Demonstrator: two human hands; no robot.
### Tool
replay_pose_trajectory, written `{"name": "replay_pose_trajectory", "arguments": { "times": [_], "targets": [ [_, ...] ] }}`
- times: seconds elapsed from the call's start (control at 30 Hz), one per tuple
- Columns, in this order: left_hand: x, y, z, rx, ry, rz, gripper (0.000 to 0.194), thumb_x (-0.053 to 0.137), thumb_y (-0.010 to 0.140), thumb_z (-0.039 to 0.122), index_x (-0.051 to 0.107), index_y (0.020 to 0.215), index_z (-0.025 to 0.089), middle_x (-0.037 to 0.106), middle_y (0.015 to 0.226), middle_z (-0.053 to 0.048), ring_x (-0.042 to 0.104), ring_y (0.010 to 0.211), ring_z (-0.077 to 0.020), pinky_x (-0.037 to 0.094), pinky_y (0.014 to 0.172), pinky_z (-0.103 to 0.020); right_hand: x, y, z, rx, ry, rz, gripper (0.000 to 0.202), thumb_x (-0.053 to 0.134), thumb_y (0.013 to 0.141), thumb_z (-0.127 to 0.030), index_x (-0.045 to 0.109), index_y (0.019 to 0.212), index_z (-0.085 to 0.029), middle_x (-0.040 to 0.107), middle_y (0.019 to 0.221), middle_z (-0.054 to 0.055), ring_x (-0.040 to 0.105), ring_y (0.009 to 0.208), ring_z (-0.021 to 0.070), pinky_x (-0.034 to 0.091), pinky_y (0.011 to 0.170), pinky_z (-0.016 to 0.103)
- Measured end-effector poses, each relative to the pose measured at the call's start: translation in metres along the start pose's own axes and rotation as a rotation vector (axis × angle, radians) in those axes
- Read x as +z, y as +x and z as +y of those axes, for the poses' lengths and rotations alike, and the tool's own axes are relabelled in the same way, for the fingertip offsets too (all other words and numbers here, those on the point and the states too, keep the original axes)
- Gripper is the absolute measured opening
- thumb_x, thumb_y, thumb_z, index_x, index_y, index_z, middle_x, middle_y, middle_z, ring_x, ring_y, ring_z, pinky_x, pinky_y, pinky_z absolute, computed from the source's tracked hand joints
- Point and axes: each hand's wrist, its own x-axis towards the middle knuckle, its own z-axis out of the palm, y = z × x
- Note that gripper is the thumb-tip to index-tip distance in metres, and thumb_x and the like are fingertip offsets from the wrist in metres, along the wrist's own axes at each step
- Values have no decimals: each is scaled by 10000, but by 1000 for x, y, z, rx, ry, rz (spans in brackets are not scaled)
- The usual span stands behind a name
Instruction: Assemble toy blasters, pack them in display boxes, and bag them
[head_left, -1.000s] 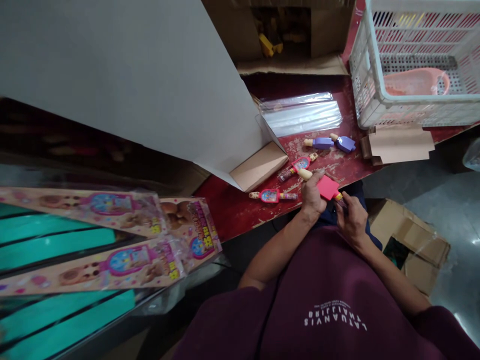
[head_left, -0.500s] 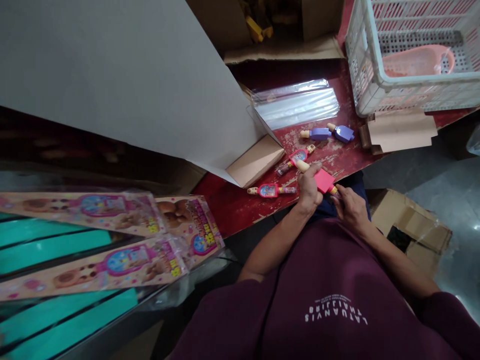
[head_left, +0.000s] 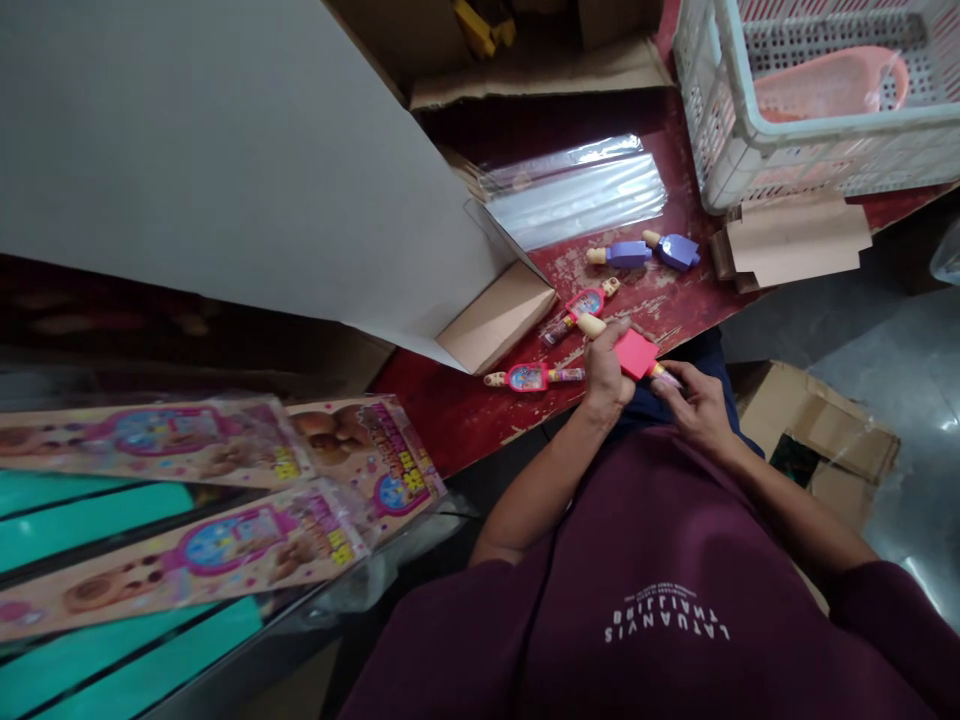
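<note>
My left hand [head_left: 606, 372] is wrapped around a pink-red plastic toy [head_left: 636, 353] with a cream rounded tip. A small clear tube with a printed wrap [head_left: 664, 376] sits at the toy's near end. Fingers of my right hand [head_left: 699, 402] pinch that tube. Beyond my left hand, two similar pink toys lie on the red table, one at an angle [head_left: 585, 302] and one nearer the edge [head_left: 529, 377], both with picture fronts and tubes. Farther back are two purple toys with cream tips, the left one [head_left: 628, 254] and the right one [head_left: 677, 250].
Clear plastic bags [head_left: 577, 195] lie on the red table [head_left: 442, 420]. A white crate [head_left: 795, 150] holds a pink plastic item, with flat cardboard pieces [head_left: 799, 240] in front. A tall pale box panel [head_left: 247, 170] and packaged printed cards [head_left: 247, 540] fill the left. A carton [head_left: 832, 430] stands on the floor.
The view has shifted slightly. My right fingers have moved on the tube, so more of its printed wrap shows. My left hand keeps its hold on the pink-red toy.
</note>
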Motion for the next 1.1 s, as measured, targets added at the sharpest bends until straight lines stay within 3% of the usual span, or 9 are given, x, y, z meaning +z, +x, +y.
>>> {"name": "replay_pose_trajectory", "arguments": {
  "times": [0.17, 0.3, 0.57, 0.8, 0.97, 1.1],
  "targets": [
    [0, -6, 3, -28, -54, -18, 154, 683, 736, 251, 557, 719, 163, 600, 625, 24, 607, 567, -115, 512, 688, -268, 4, -4, 1, -274, -220, 70, 309, 544, 1005, -305, 621, 1259, -148, 725, 911, 99, 654, 733, 174, 545, 669, 300],
    [-3, -10, 5, 5, -89, 6, 195, 719, 733, 263, 549, 753, 170, 592, 640, 30, 609, 574, -122, 519, 672, -272, 7, -4, 5, -421, -264, 112, 364, 553, 998, -241, 556, 1347, -135, 713, 928, 111, 638, 724, 174, 540, 643, 288],
    [-8, -14, 14, -17, -43, -150, 251, 697, 824, 361, 528, 743, 194, 574, 686, 13, 604, 621, -128, 557, 753, -319, 11, -4, 4, -501, -321, 136, 484, 575, 986, -225, 473, 1446, -113, 696, 908, 105, 633, 712, 179, 533, 635, 292],
    [-4, -31, 9, 205, 17, -22, 315, 739, 786, 421, 513, 756, 203, 573, 668, 15, 602, 619, -136, 560, 708, -315, 12, -3, 5, -527, -278, 167, 469, 585, 982, -238, 495, 1424, -111, 688, 892, 94, 626, 698, 166, 528, 622, 277],
    [-6, -34, 19, 132, 67, -113, 382, 701, 830, 518, 503, 725, 209, 570, 693, -9, 595, 651, -146, 567, 713, -327, 6, 2, -3, -595, -295, 162, 477, 598, 976, -236, 488, 1416, -91, 667, 839, 75, 604, 665, 155, 520, 606, 260],
    [-9, -31, 23, 91, 7, -212, 347, 688, 866, 466, 505, 723, 208, 554, 703, 2, 587, 652, -133, 581, 753, -338, 7, -1, -7, -599, -309, 177, 520, 590, 981, -238, 447, 1461, -101, 696, 908, 91, 626, 697, 158, 532, 628, 266]
  ]
}}
